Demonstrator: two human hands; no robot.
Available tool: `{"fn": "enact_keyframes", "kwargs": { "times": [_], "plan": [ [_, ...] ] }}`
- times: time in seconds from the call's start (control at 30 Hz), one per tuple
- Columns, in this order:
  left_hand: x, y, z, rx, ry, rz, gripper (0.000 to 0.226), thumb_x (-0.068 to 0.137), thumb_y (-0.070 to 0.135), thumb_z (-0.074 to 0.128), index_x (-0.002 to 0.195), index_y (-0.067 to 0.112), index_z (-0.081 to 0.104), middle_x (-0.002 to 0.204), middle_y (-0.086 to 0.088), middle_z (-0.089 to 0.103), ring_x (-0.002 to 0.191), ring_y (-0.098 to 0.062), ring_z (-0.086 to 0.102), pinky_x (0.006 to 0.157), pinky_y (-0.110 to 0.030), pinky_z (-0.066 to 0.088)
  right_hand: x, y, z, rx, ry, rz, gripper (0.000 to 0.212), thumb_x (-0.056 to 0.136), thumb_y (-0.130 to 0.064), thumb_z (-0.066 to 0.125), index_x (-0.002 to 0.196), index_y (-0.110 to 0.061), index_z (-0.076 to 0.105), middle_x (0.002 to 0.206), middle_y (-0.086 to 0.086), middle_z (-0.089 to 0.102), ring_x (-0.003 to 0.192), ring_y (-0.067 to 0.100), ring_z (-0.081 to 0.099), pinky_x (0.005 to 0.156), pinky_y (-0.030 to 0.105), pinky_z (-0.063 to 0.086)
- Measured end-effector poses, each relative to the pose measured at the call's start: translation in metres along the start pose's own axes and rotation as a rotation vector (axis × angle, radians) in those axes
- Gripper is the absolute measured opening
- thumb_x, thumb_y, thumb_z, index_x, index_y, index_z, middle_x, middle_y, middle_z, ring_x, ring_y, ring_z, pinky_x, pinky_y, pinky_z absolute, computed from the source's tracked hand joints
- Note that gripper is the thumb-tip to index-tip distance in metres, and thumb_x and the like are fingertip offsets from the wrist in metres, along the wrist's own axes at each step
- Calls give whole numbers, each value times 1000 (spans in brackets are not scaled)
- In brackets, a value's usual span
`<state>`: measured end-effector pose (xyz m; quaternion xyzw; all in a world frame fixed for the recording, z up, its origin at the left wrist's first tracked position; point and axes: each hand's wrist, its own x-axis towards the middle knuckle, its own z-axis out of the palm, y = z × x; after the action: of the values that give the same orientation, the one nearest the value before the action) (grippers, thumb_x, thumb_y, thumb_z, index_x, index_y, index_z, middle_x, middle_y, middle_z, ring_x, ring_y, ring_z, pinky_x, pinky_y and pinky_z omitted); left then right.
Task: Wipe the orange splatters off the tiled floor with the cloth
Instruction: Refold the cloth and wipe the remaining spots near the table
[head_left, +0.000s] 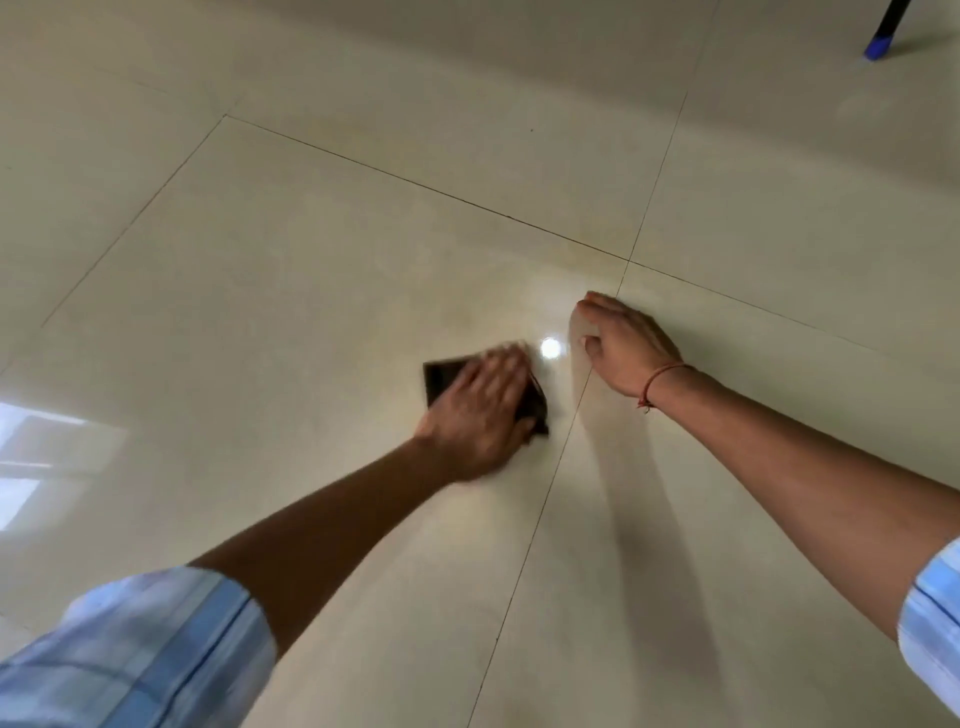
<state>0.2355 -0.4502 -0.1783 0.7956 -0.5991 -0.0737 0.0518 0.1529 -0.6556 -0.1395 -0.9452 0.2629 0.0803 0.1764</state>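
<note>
A dark brown folded cloth (441, 376) lies flat on the glossy cream tiled floor (291, 291). My left hand (480, 410) presses down on the cloth with its fingers spread over it; the hand is motion-blurred. My right hand (621, 345) rests on the floor to the right of the cloth, fingers curled, close to a grout line, with a red thread around the wrist. No orange splatters are clear to see on the tiles around the cloth.
A bright light reflection (550, 347) shines on the tile between my hands. Grout lines (540, 514) cross the floor. A dark furniture leg with a blue foot (879, 48) stands at the far upper right. A window reflection (41, 457) glares at the left.
</note>
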Motion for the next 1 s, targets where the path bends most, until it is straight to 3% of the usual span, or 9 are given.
{"fn": "enact_keyframes", "kwargs": {
  "times": [0.07,0.13,0.2,0.27,0.43,0.6,0.67,0.87,1.0],
  "plan": [
    [11,2,-2,-31,-62,-101,71,99,47,20,151,1,7,160,-16,2,148,-25,-1,120,-38,-5,1,8,-5,20,89,105,46,98,-11,43,144,-5,41,155,10,33,143,22,30,116,28,21],
    [-19,26,5,-41,-113,61,71,99,47,18,151,2,1,160,-15,-4,147,-25,-9,118,-38,-9,-7,17,-8,12,78,197,45,99,-16,44,142,-4,42,154,12,34,142,23,31,114,31,24],
    [-55,39,7,5,-126,232,70,99,48,19,151,2,6,159,-15,1,148,-26,-1,119,-39,-5,-21,23,-9,-24,-26,218,47,99,-27,46,140,-4,41,155,12,31,141,25,31,112,35,29],
    [-34,22,9,12,-83,232,70,98,48,22,150,1,15,158,-16,11,148,-27,10,119,-37,-4,-31,25,-3,-39,-124,176,59,99,-35,48,146,-5,30,161,11,15,147,25,17,116,37,25],
    [89,-10,-6,-7,-111,-127,70,99,47,15,152,3,2,161,-14,-5,148,-24,-7,120,-40,-3,-30,28,3,-78,-129,152,74,97,-43,49,153,-12,13,163,6,0,150,20,4,119,36,18],
    [2,22,-1,17,-125,190,71,98,50,11,151,6,-4,160,-11,-8,147,-23,-12,119,-38,-5,-30,28,-5,-27,-194,164,78,95,-44,53,154,-14,10,163,3,-4,150,17,0,119,32,15],
    [12,9,4,32,-137,222,71,97,51,10,151,8,-4,160,-10,-8,146,-21,-12,118,-37,-6,-27,28,-9,-37,-210,169,81,94,-43,56,154,-14,11,163,3,-4,150,17,0,119,35,19],
    [138,-1,-3,-3,-97,-99,68,99,44,17,151,2,5,161,-14,0,148,-25,-3,120,-40,-2,-27,31,-4,36,-187,158,81,94,-40,57,154,-13,10,163,5,-5,150,18,-2,121,32,10],
    [58,15,-2,52,-93,175,70,97,48,12,151,4,2,160,-14,-1,148,-26,-3,120,-40,2,-28,31,-5,23,-184,141,81,94,-40,56,154,-12,9,163,6,-5,150,20,-2,121,31,10]
  ]
}}
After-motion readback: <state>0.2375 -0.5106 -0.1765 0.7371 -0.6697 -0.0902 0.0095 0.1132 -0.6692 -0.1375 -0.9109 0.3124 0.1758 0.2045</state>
